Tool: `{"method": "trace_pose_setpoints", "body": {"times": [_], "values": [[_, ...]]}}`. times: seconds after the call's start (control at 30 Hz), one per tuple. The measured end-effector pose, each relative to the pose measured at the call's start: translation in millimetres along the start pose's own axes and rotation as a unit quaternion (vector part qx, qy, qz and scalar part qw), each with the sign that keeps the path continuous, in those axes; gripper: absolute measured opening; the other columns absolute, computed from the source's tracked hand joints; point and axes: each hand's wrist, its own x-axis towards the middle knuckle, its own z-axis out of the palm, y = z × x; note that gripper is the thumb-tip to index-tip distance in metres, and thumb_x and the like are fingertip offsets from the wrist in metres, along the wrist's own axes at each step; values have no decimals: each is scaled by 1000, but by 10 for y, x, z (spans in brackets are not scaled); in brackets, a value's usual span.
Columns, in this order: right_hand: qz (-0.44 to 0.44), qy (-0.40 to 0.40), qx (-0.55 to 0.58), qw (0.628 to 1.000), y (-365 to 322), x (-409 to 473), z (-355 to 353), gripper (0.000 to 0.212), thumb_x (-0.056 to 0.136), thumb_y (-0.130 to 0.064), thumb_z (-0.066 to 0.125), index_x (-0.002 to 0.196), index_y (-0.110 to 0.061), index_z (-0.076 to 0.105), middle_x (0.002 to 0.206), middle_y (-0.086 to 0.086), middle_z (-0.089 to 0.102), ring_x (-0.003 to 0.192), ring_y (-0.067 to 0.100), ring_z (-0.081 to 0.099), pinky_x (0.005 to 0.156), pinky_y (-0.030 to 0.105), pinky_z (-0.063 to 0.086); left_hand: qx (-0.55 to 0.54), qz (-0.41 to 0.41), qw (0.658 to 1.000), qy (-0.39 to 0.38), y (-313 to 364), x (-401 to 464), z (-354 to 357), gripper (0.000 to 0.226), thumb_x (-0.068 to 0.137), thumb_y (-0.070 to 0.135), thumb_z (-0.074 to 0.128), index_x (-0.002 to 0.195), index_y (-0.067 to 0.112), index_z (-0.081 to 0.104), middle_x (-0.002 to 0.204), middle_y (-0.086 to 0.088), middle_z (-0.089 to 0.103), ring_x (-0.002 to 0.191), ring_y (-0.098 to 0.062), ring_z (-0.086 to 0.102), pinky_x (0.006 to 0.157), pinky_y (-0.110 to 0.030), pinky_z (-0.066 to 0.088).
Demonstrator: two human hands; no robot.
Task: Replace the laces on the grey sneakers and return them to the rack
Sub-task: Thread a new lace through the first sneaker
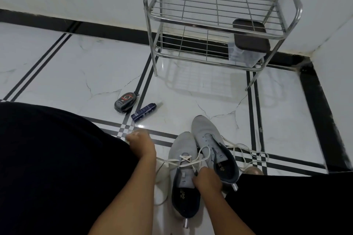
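right hand [207,178] pinches lace [188,162] | left hand [140,144] fisted, grip unclear | sneakers [183,158] toes toward rack [219,28]

Right hand [207,178] pinches a white lace [188,160] on the near grey mesh sneaker [182,150]; left hand [141,142] pulls its other end.

dim, cool indoor light; glare spot on glossy floor tiles [141,126]; soft shadows; wide-angle bending at edges; slight motion blur.
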Motion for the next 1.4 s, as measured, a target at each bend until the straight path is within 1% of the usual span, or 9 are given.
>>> {"method": "trace_pose_setpoints", "body": {"times": [0.13, 0.23, 0.33, 0.43, 0.57, 0.67, 0.8, 1.17, 1.4], "values": [[-30, 17, 0, 999, -87, 11, -25, 29, 91, -26, 49, 113, -15, 64, 118, 6, 65, 109, 25, 62, 83, 32, 50, 415, 169, 858, -250, -325, -300, 75, 35, 97, 28, 40, 109, 5, 63, 112, -14, 66, 103, -31, 61, 81, -32, 48], [-42, 23, -7, 999, -110, -1, -40, 29, 93, -22, 47, 116, -14, 63, 120, 7, 64, 111, 25, 61, 87, 32, 50, 521, 151, 776, -321, -751, -408, 82, 35, 93, 34, 47, 114, 12, 63, 119, -10, 64, 110, -28, 60, 83, -30, 46], [-38, 26, -6, 999, -88, -5, -45, 30, 94, -21, 46, 118, -14, 62, 121, 8, 63, 113, 25, 60, 88, 31, 49, 452, 168, 819, -310, -816, -495, 8, 29, 97, 25, 41, 109, 10, 62, 115, -12, 65, 107, -30, 60, 83, -30, 45], [-29, 18, 11, 999, -74, -12, -56, 29, 93, -21, 45, 117, -15, 62, 121, 7, 63, 112, 25, 60, 87, 32, 50, 105, 32, 991, -82, -459, -361, -70, 32, 100, 14, 34, 113, -5, 57, 113, -24, 61, 107, -39, 57, 87, -39, 46], [-18, 11, 26, 999, -70, -7, -70, 30, 92, -21, 46, 116, -15, 62, 122, 7, 62, 113, 26, 60, 87, 33, 50, -189, -79, 978, 30, 67, -180, -122, 26, 98, 13, 33, 97, -4, 54, 82, -11, 67, 73, -19, 68, 62, -26, 51], [-13, 10, 21, 1000, -84, -11, -76, 30, 93, -23, 47, 118, -15, 61, 124, 7, 61, 115, 26, 59, 88, 33, 49, 117, 80, 979, -146, 69, -235, -68, 22, 96, 18, 46, 78, 6, 50, 71, -5, 56, 88, -30, 65, 68, -26, 42], [-18, 12, 17, 1000, -99, -17, -80, 29, 93, -22, 47, 118, -14, 60, 124, 8, 60, 115, 26, 59, 88, 33, 49, 502, 147, 775, -355, -514, -396, 48, 35, 93, 33, 47, 114, 9, 61, 118, -11, 62, 110, -29, 58, 88, -30, 45], [-27, 8, 18, 999, -126, -20, -59, 27, 93, -21, 47, 116, -14, 60, 122, 7, 62, 113, 25, 59, 88, 32, 49, 501, -8, 818, -284, -822, -280, -45, 37, 92, 25, 49, 123, 6, 60, 123, -14, 61, 110, -31, 61, 90, -35, 52], [-34, 7, 5, 999, -113, 10, -65, 28, 94, -21, 46, 118, -14, 59, 124, 7, 61, 114, 25, 59, 87, 32, 49, 546, 290, 768, -165, -732, -381, -41, 34, 93, 37, 41, 120, 20, 51, 124, -5, 50, 113, -25, 51, 87, -36, 41]]}}
